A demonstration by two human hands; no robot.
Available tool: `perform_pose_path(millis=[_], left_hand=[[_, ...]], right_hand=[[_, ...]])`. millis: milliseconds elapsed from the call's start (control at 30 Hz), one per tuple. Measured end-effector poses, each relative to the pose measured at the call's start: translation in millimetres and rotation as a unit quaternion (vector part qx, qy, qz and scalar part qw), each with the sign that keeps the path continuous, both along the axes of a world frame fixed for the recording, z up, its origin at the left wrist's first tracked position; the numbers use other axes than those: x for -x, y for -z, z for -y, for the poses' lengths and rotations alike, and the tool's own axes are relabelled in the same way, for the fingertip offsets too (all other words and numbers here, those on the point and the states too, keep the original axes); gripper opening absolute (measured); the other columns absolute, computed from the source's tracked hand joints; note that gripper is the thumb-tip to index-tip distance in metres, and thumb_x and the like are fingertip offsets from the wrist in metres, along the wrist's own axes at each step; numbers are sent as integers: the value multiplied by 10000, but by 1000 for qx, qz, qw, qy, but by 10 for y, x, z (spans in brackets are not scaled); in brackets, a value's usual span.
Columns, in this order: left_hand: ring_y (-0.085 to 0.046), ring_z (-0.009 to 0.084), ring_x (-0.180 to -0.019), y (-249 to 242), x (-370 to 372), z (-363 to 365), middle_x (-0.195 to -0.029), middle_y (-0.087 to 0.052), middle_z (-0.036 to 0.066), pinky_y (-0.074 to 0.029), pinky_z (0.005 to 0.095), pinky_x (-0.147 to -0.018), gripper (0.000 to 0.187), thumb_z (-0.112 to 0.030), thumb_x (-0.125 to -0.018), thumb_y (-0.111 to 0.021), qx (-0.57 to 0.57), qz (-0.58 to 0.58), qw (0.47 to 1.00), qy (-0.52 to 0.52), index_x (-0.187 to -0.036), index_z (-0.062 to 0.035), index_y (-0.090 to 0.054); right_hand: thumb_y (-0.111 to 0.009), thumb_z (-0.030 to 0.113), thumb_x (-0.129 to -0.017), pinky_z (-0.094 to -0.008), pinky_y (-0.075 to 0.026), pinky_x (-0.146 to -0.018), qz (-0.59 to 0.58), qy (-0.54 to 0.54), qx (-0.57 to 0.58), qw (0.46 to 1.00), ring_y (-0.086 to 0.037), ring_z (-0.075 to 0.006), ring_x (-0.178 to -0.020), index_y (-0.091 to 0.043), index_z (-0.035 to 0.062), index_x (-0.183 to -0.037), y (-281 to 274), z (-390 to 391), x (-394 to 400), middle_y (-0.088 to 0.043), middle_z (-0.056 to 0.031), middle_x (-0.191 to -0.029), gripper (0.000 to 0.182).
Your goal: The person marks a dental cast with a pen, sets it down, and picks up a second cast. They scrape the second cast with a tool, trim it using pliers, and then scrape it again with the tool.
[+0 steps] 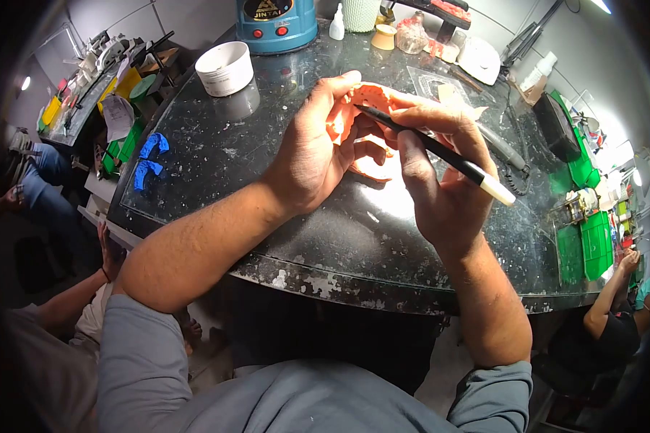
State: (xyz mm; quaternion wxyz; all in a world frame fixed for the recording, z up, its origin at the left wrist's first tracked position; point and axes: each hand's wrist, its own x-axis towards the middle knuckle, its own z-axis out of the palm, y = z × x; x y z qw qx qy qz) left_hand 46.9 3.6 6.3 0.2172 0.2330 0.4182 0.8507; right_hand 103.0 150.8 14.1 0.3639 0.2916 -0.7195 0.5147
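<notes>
Near the middle of the dark worktop, my left hand point(312, 148) holds up a pink dental model point(372, 94), its fingers wrapped round the left side. My right hand point(448, 162) grips a black pen point(440, 150) with a white end. The pen's dark tip points left and lies at the inner side of the model; whether it touches cannot be made out. Under my fingers, a second pink piece point(372, 172) shows partly, and its lower edge is near the worktop.
A white tub point(224, 68) and a blue machine point(276, 25) stand at the back left. Two blue pieces point(150, 160) lie left. Green bins point(596, 245) line the right side. A handpiece point(504, 148) lies beyond my right hand. Other people sit at both sides.
</notes>
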Motion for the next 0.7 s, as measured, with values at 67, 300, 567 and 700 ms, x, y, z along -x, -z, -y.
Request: perform_pose_path(millis=[67,300,567,700], left_hand=[[-643,155,-842,-18,-17,1,-920,-653,86,-572,322,-629,502,-469,-973,-378,-6,-1,1000,-12,-1071,-32,-603],[-647,160,-850,-20,-34,19,-972,-658,80,-573,325,-655,481,-448,-984,-368,-19,33,999,-16,-1068,-35,-599],[-657,194,-822,17,-4,25,-964,-674,108,-567,367,-684,467,-424,-994,-354,-59,51,997,1,-1083,-32,-591],[-663,208,-805,14,0,33,-944,-683,131,-568,381,-681,464,-419,-990,-360,-59,58,997,-1,-1083,-27,-591]], right_hand=[[-681,-51,-797,-306,-543,-831,-2,9,-10,1000,-668,-202,-944,-641,-41,-1005,5,-1,-2,-679,-165,-1057,212],[-687,-58,-771,-300,-542,-811,-20,11,-33,999,-661,-211,-938,-648,-29,-983,-14,-7,-3,-675,-166,-1055,218],[-695,-33,-734,-335,-520,-823,5,-7,11,1000,-654,-257,-949,-662,-14,-923,-23,34,-28,-670,-184,-1040,193],[-680,-16,-728,-348,-503,-857,-16,-16,-31,999,-633,-270,-1003,-671,-3,-902,-20,-6,0,-670,-182,-1036,175]])
